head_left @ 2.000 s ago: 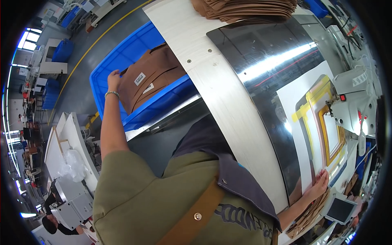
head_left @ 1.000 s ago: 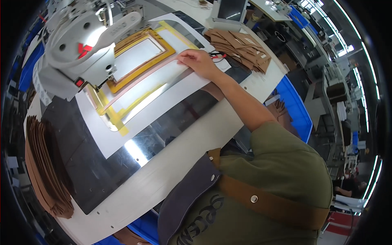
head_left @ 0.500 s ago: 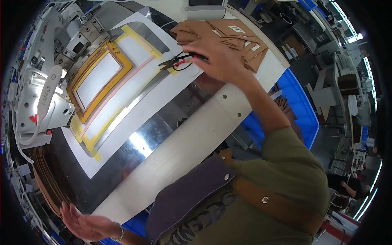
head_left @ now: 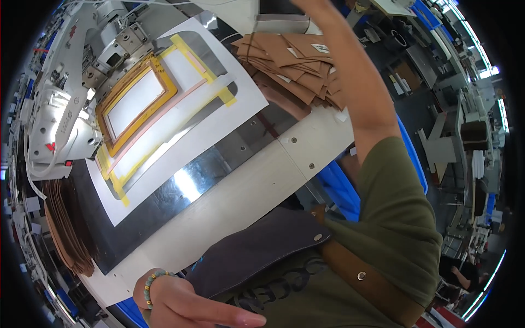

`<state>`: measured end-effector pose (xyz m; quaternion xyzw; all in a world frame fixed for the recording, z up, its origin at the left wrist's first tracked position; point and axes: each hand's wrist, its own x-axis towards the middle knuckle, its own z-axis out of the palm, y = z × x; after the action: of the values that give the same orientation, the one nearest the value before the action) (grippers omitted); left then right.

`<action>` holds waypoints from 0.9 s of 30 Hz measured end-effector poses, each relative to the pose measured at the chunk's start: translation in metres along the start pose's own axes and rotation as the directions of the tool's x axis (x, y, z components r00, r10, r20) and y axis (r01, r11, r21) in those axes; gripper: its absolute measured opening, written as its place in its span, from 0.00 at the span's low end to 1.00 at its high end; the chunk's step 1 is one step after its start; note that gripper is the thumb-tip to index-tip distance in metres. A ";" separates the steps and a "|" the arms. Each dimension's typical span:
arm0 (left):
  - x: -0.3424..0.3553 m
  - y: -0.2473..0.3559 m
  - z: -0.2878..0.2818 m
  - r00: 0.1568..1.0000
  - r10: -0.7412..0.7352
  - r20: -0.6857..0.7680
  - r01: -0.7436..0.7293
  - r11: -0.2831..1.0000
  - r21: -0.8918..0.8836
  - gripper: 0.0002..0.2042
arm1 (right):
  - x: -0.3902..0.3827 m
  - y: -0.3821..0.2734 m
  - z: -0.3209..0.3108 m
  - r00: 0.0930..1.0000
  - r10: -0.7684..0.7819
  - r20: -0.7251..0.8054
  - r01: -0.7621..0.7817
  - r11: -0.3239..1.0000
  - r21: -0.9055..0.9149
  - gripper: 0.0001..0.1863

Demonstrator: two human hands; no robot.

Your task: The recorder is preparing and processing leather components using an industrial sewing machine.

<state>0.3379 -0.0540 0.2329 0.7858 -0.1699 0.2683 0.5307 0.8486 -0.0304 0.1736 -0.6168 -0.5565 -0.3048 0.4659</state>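
My right arm stretches to the top edge, where only part of my right hand shows; its fingers are cut off from view, so what it holds is hidden. Below the forearm lies a fanned pile of flat brown pieces, some with white labels. Low in front of my body is my left hand, wearing a beaded bracelet. One finger points out to the right and nothing shows in the hand. A yellow-edged frame rests on a clear template with yellow and pink tape strips, over a white sheet.
A white sewing-type machine stands at the left. Near it is a stack of brown pieces. The shiny metal plate borders a pale table edge. A blue bin sits beneath my right arm.
My right hand has moved from beside the brown pile up to the top edge; the black-handled snips it was at are gone from view. My left hand has come right and nearer my body.
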 end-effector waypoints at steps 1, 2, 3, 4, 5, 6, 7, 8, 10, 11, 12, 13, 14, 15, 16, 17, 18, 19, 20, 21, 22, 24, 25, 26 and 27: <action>-0.006 0.000 -0.006 1.000 -0.006 -0.017 0.007 1.000 0.009 0.16 | -0.010 0.016 -0.015 0.990 0.134 0.052 -0.127 0.984 -0.125 0.15; -0.015 0.000 -0.015 1.000 0.004 0.014 -0.005 1.000 0.017 0.16 | -0.029 0.033 -0.031 0.958 0.273 0.087 -0.242 0.935 -0.260 0.14; -0.023 0.003 -0.024 0.998 0.025 0.052 -0.026 1.000 0.017 0.15 | -0.053 0.085 -0.051 0.914 0.365 0.175 -0.252 0.850 -0.462 0.16; -0.030 0.005 -0.028 0.995 0.052 0.088 -0.053 0.998 0.013 0.15 | -0.074 0.127 -0.059 0.854 0.464 0.235 -0.218 0.729 -0.649 0.18; -0.032 0.002 -0.025 0.997 0.035 0.066 -0.037 0.999 0.030 0.15 | -0.094 0.121 -0.042 0.797 0.524 0.300 -0.237 0.728 -0.643 0.19; -0.028 -0.005 -0.018 0.993 0.116 -0.024 -0.115 0.992 0.050 0.15 | -0.109 0.113 -0.034 0.735 0.582 0.349 -0.255 0.714 -0.652 0.22; -0.025 -0.012 -0.015 0.972 0.213 -0.101 -0.209 0.977 0.051 0.15 | -0.125 0.119 -0.037 0.737 0.586 0.338 -0.249 0.700 -0.670 0.22; -0.028 -0.012 -0.017 0.969 0.227 -0.099 -0.224 0.974 0.035 0.15 | -0.142 0.127 -0.039 0.684 0.672 0.284 -0.315 0.623 -0.716 0.26; -0.038 0.001 -0.028 0.995 0.013 -0.100 -0.021 0.996 -0.087 0.15 | -0.137 0.116 -0.040 0.631 0.741 0.229 -0.366 0.545 -0.754 0.31; -0.043 0.004 -0.032 0.995 0.017 -0.100 -0.026 0.996 -0.087 0.15 | -0.138 0.106 -0.041 0.721 0.626 0.297 -0.391 0.721 -0.572 0.34; -0.047 0.007 -0.037 0.998 0.022 -0.053 -0.025 0.997 -0.072 0.17 | -0.138 0.097 -0.042 0.807 0.492 0.328 -0.377 0.855 -0.356 0.37; -0.050 0.010 -0.041 1.000 0.027 -0.008 -0.027 0.998 -0.055 0.18 | -0.133 0.089 -0.044 0.811 0.485 0.328 -0.370 0.858 -0.356 0.37; -0.054 0.009 -0.042 0.999 0.034 -0.013 -0.034 0.998 -0.052 0.18 | -0.126 0.082 -0.050 0.760 0.490 0.427 -0.344 0.861 -0.375 0.35; -0.057 0.005 -0.041 0.984 0.155 -0.086 -0.159 0.986 -0.042 0.19 | -0.119 0.075 -0.052 0.698 0.491 0.521 -0.316 0.864 -0.392 0.33; -0.058 -0.002 -0.042 0.948 0.281 -0.149 -0.291 0.955 -0.051 0.20 | -0.121 0.070 -0.064 0.698 0.505 0.508 -0.313 0.853 -0.418 0.33; -0.066 -0.004 -0.052 0.945 0.289 -0.150 -0.300 0.952 -0.057 0.20 | -0.122 0.065 -0.063 0.594 0.556 0.582 -0.463 0.827 -0.317 0.29; -0.078 -0.007 -0.069 0.977 0.205 -0.057 -0.209 0.973 -0.094 0.24 | -0.123 0.060 -0.063 0.483 0.578 0.658 -0.607 0.762 -0.224 0.25; -0.089 -0.011 -0.082 0.993 0.112 0.037 -0.108 0.988 -0.113 0.28 | -0.126 0.043 -0.052 0.561 0.656 0.505 -0.541 0.752 -0.376 0.19; -0.099 -0.016 -0.087 0.992 0.118 0.035 -0.113 0.987 -0.116 0.28 | -0.123 0.029 -0.047 0.563 0.656 0.503 -0.537 0.753 -0.381 0.19; -0.110 -0.023 -0.088 0.999 0.047 -0.014 -0.048 0.998 -0.052 0.18 | -0.118 0.016 -0.044 0.494 0.733 0.468 -0.470 0.678 -0.565 0.19; -0.119 -0.030 -0.089 0.998 -0.023 -0.065 0.024 1.000 0.009 0.10 | -0.113 0.001 -0.042 0.430 0.803 0.412 -0.382 0.575 -0.723 0.19; -0.128 -0.045 -0.097 0.990 -0.114 -0.084 0.121 0.989 0.088 0.07 | -0.110 -0.035 -0.049 0.434 0.820 0.373 -0.277 0.515 -0.811 0.17; -0.133 -0.050 -0.099 0.969 -0.211 -0.126 0.232 0.956 0.180 0.05 | -0.111 -0.048 -0.047 0.404 0.844 0.352 -0.216 0.462 -0.860 0.16; -0.138 -0.055 -0.099 0.970 -0.212 -0.121 0.231 0.957 0.174 0.05 | -0.112 -0.052 -0.045 0.374 0.868 0.328 -0.152 0.406 -0.901 0.16; -0.142 -0.060 -0.098 0.935 -0.270 -0.229 0.316 0.929 0.195 0.05 | -0.118 -0.048 -0.042 0.331 0.886 0.326 -0.204 0.405 -0.891 0.18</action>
<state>0.2338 0.0563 0.1316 0.8275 0.0354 0.2802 0.4853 0.7852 -0.1191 0.0958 -0.9683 -0.2474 0.0101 -0.0340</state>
